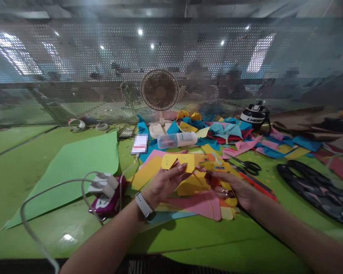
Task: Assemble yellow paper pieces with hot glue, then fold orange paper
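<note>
My left hand (171, 178) pinches a folded piece of yellow paper (175, 160) between thumb and fingers, raised over the pile. Close to that paper's right end, my right hand (227, 186) is closed with curled fingers; what they grip is hard to make out. Just behind it shows a yellow-orange item (215, 164) with a small blue mark, its kind unclear. Beneath both hands lie yellow paper sheets (193, 184), pink paper pieces (201, 205) and a light blue sheet (171, 217).
Left are a large green sheet (74, 167) and a purple power bank (114, 201) with a white plug adapter and cables. A clear bottle (177, 140), phone (140, 144) and fan (160, 91) stand behind. Right are scissors (250, 166), a red-black cutter (258, 184) and a black tray (317, 190).
</note>
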Demonstrator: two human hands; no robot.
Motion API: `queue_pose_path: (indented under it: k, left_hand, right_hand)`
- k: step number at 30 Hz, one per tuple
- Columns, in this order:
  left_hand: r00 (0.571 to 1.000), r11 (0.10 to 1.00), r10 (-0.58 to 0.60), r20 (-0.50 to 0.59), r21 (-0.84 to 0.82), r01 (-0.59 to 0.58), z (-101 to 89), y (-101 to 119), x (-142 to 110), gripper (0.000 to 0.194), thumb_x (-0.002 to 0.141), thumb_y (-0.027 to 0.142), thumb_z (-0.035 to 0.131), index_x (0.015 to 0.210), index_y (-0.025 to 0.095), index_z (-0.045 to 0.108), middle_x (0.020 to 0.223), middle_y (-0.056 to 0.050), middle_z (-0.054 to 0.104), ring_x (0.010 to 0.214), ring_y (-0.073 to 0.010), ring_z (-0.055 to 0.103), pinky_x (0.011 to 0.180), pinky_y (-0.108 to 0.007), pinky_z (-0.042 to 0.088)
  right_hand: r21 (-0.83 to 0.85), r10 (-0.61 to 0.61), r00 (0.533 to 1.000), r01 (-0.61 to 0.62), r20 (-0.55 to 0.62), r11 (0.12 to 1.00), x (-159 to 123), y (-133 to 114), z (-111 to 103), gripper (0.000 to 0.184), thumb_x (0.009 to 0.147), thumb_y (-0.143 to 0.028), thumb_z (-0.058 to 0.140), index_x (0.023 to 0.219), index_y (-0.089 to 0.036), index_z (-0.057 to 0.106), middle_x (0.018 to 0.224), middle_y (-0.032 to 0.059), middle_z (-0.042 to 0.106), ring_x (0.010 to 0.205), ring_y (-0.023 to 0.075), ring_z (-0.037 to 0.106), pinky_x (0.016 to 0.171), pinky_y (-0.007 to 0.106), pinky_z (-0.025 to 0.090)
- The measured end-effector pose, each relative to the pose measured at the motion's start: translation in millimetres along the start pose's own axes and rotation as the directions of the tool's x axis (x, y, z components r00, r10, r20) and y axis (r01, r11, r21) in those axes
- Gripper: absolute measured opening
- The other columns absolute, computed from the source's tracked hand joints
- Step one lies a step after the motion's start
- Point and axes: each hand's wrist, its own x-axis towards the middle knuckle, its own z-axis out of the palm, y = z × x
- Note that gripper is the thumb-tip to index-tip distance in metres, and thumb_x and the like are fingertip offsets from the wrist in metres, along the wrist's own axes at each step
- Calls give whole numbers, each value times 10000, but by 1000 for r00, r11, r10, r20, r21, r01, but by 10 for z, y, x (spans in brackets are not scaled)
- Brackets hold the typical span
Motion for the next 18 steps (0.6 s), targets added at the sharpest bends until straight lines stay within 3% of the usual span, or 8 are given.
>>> queue_pose_path:
  k: [5, 8, 13, 15, 18]
  left_hand:
    - [996, 992, -42, -73, 115, 50, 59, -52, -14, 190, 643, 104, 787, 791, 140, 674, 783, -20, 692, 737, -109, 647, 764, -231, 506]
    - [995, 987, -29, -100, 153, 44, 58, -40, -13, 207, 611, 116, 812, 768, 129, 677, 767, -17, 687, 727, -104, 644, 734, -202, 499]
    - [992, 981, -18, -121, 188, 41, -20, -14, -5, 171, 603, 148, 827, 695, 115, 687, 776, -28, 693, 796, -121, 647, 803, -216, 484]
    - [992, 973, -2, -127, 230, 31, -34, -16, -7, 162, 612, 163, 823, 697, 115, 693, 775, -27, 686, 807, -126, 642, 824, -230, 477]
    - [991, 960, 28, -133, 281, 11, -28, -28, -4, 164, 632, 190, 815, 717, 119, 694, 796, -22, 667, 812, -133, 631, 853, -276, 477]
  right_hand:
    - [13, 2, 997, -1, -74, 1000, 22, 36, 34, 150, 662, -225, 727, 776, -142, 675, 654, 4, 643, 348, 9, 355, 289, 116, 280]
    - [-80, -117, 976, 104, -184, 991, 3, -9, 36, 189, 667, -269, 753, 794, -145, 685, 686, 6, 663, 384, 21, 429, 313, 117, 325]
    - [-112, -432, 832, 421, -348, 900, -24, -185, -70, 227, 682, -334, 756, 818, -171, 675, 807, 21, 693, 518, 68, 549, 399, 135, 425]
    - [-66, -500, 810, 506, -305, 860, -51, -232, -110, 214, 685, -339, 751, 808, -187, 666, 747, -2, 674, 465, 54, 507, 356, 130, 371]
    - [-103, -507, 854, 497, -121, 862, -122, -208, -111, 200, 713, -364, 733, 769, -187, 658, 701, -13, 656, 367, 21, 404, 313, 138, 290]
